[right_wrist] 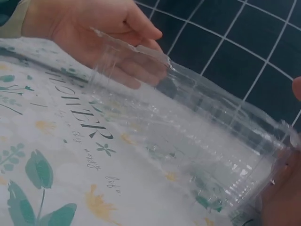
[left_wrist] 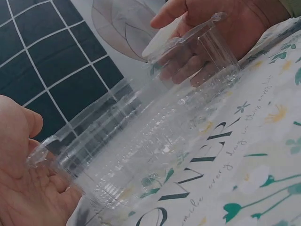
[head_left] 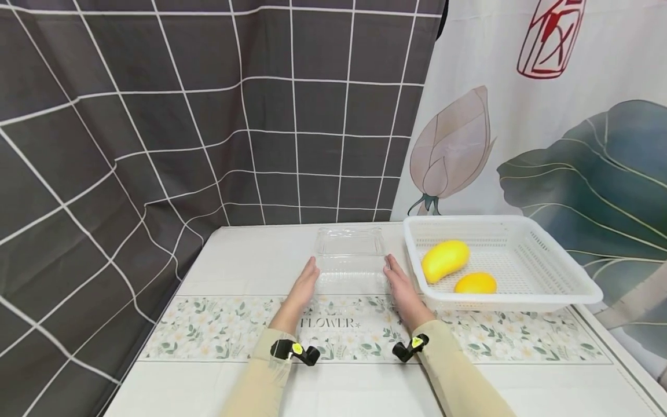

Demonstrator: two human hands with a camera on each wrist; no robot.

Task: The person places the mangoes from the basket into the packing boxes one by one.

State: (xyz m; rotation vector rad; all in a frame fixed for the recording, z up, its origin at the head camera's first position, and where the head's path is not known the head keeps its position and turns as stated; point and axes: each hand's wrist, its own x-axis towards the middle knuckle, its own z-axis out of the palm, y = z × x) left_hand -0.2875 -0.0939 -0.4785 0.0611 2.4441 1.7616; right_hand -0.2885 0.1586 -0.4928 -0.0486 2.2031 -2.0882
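A clear plastic clamshell box (head_left: 350, 281) stands on the table with its lid (head_left: 350, 240) raised at the back. My left hand (head_left: 300, 289) is against the box's left side, palm inward and fingers extended. On the opposite side my right hand (head_left: 403, 289) faces it in the same way. In the left wrist view, the left hand (left_wrist: 33, 174) meets the rim at one end, and the right hand (left_wrist: 221, 42) shows through the far wall. The right wrist view has the left hand (right_wrist: 113, 47) behind the box's clear end wall. No fingers visibly pinch the box.
To the right, a white plastic basket (head_left: 547, 298) holds two yellow mangoes, one larger mango (head_left: 445, 260) and another (head_left: 476, 284) nearer me. A floral strip (head_left: 208, 330) crosses the white tablecloth (head_left: 208, 382). Curtains hang behind and at the left.
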